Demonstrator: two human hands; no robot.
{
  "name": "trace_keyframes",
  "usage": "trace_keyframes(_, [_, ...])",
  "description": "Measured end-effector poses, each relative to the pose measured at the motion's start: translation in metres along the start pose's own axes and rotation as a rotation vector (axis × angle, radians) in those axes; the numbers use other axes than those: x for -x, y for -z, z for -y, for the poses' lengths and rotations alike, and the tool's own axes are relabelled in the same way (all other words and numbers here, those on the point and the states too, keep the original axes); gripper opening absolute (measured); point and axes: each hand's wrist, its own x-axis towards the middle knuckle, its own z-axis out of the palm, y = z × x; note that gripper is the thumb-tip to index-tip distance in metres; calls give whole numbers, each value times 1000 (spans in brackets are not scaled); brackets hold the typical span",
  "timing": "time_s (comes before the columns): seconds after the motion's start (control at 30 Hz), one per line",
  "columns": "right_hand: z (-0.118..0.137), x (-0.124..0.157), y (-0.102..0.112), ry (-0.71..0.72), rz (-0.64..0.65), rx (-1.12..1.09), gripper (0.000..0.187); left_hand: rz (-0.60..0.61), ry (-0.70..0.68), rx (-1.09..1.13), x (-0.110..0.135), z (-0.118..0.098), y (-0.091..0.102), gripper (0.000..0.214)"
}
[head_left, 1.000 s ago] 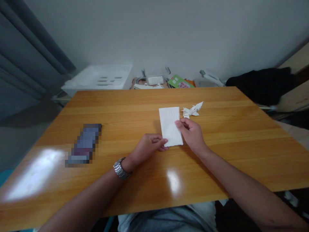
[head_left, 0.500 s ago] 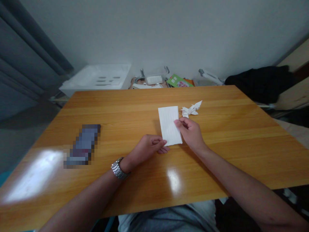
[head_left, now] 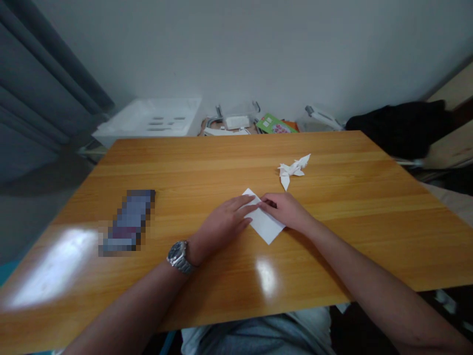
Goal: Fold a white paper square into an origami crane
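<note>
A white sheet of paper lies flat on the wooden table, turned so one corner points toward me. My left hand, with a metal watch on its wrist, rests on the sheet's left part with its fingers stretched out flat. My right hand presses down on the sheet's right part, fingers laid together on the paper. The fingertips of both hands meet near the sheet's far corner. A small folded white paper figure lies on the table just beyond my right hand, untouched.
A blurred dark flat object lies at the table's left. Behind the far edge are a white tray, a green booklet and small clutter. Dark cloth lies at the right beyond the table.
The sheet was held upright-facing and lengthwise between both hands; now it is turned to a diagonal and pressed flat on the table. Both hands have come down onto it and closer together.
</note>
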Motion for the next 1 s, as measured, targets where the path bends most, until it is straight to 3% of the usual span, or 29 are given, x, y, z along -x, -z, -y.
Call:
trace_keyframes(0.17, [3, 0, 5, 64, -39, 117, 25, 101, -7, -94, 5, 1, -5, 50])
trace_keyframes(0.4, [2, 0, 5, 230, -136, 292, 37, -1, 133, -254, 5, -4, 1, 46])
trace_keyframes(0.7, [9, 7, -23, 279, 87, 466, 66, -37, 181, -345, 5, -7, -1, 50])
trace_keyframes(1.0, [5, 10, -26, 254, 100, 462, 73, 8, 157, -359, 14, -2, -8, 56])
